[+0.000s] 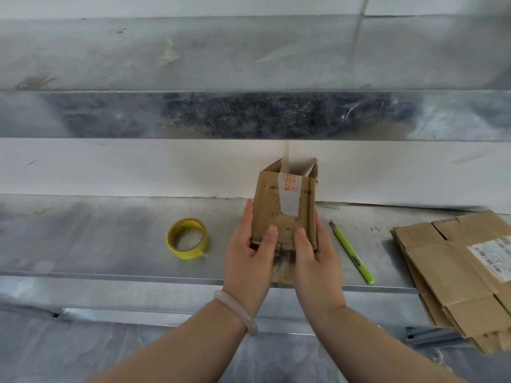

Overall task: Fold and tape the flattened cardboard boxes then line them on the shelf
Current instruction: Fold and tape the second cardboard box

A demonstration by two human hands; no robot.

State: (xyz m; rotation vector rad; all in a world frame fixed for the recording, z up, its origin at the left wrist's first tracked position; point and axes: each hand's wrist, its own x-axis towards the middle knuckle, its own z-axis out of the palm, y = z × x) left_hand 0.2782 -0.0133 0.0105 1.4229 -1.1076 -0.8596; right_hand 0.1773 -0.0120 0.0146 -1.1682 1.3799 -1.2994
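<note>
Near the middle of the grey metal shelf (110,244), a small brown cardboard box (276,205) is gripped by the left hand (249,252) and right hand (315,258), thumbs on its near face. Its white sticker (290,197) carries orange print, too blurred to read. The hands hide the box's lower edge. A roll of yellow tape (187,238) lies to the left and a green utility knife (351,252) to the right. At the shelf's right end, a stack of flattened brown cardboard boxes (448,266) overhangs the front edge. Its white label (495,255) is cut off and illegible.
</note>
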